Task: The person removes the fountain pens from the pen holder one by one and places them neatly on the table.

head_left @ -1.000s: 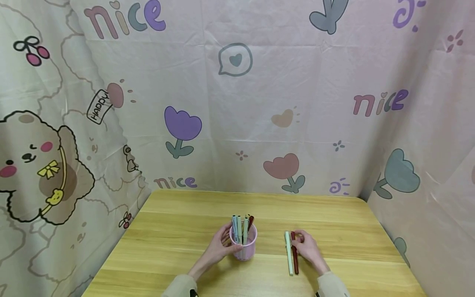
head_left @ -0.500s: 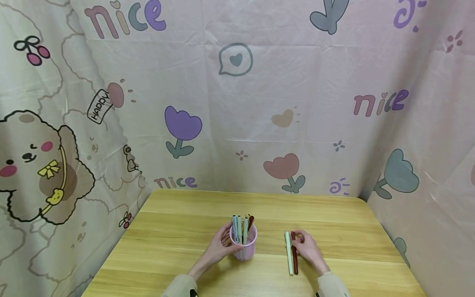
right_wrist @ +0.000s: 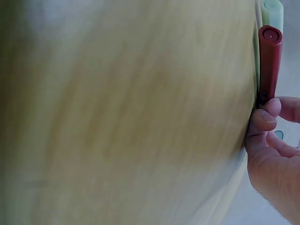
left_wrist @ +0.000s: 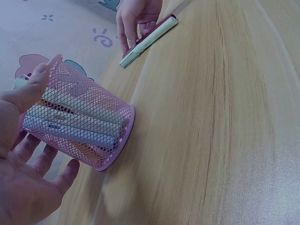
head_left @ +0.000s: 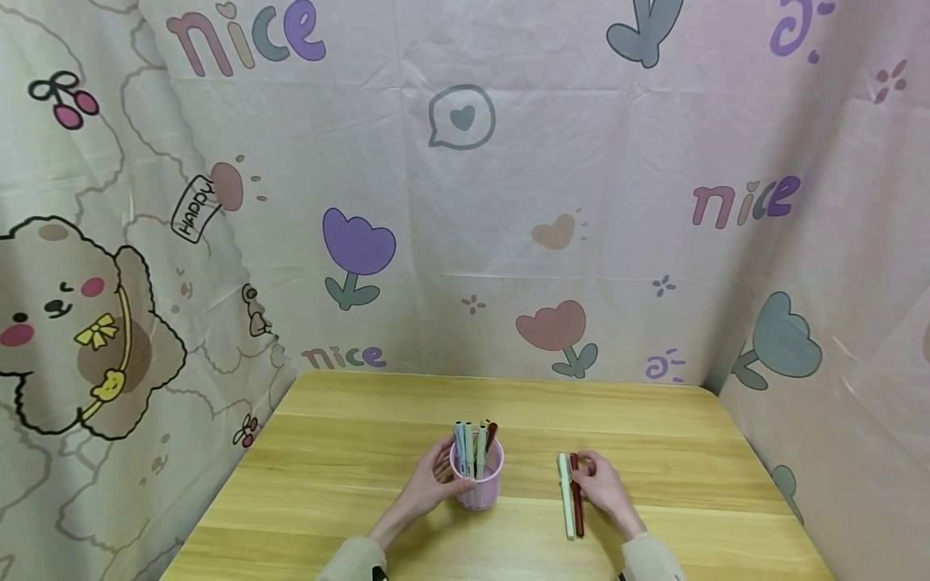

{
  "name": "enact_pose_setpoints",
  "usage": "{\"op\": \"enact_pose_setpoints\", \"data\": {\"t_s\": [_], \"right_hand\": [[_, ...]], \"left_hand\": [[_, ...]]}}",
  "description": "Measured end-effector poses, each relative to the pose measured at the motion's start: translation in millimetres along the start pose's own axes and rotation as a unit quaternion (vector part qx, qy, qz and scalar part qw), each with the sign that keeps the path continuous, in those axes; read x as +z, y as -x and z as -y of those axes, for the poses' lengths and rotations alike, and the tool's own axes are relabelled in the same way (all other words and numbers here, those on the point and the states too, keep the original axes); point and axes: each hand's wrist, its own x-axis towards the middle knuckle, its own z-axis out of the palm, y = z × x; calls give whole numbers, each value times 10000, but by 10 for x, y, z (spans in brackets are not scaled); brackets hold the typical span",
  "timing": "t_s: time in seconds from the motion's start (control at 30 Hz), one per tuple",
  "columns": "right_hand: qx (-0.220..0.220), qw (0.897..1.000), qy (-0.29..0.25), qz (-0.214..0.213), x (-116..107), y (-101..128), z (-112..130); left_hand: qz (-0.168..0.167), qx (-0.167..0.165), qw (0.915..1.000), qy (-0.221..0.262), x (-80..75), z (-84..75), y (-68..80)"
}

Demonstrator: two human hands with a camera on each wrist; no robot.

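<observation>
A pink mesh pen holder (head_left: 490, 492) stands upright on the table, with several pale blue, pale green and dark red pens (head_left: 469, 448) in it. My left hand (head_left: 429, 486) holds it from the left, thumb at the near side of the rim and fingers around the far side. To the right, a dark red pen (head_left: 579, 512) and a light green pen (head_left: 566, 500) lie side by side on the wood. My right hand (head_left: 605, 486) pinches the dark red pen near its far end; in the right wrist view, fingertips meet at the red pen (right_wrist: 270, 65).
The wooden table (head_left: 349, 420) runs back to a printed fabric curtain (head_left: 465, 226), which also hangs along the left and right sides. The light green pen lies just left of the red one, between the two hands.
</observation>
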Motion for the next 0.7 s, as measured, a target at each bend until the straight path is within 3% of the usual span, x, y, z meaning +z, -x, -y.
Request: {"op": "enact_pose_setpoints", "data": {"t_s": [0.7], "right_hand": [[53,10000,-55,-61,11,-4,-21]], "left_hand": [[-33,27,10000,-42,5,17,-11]]}}
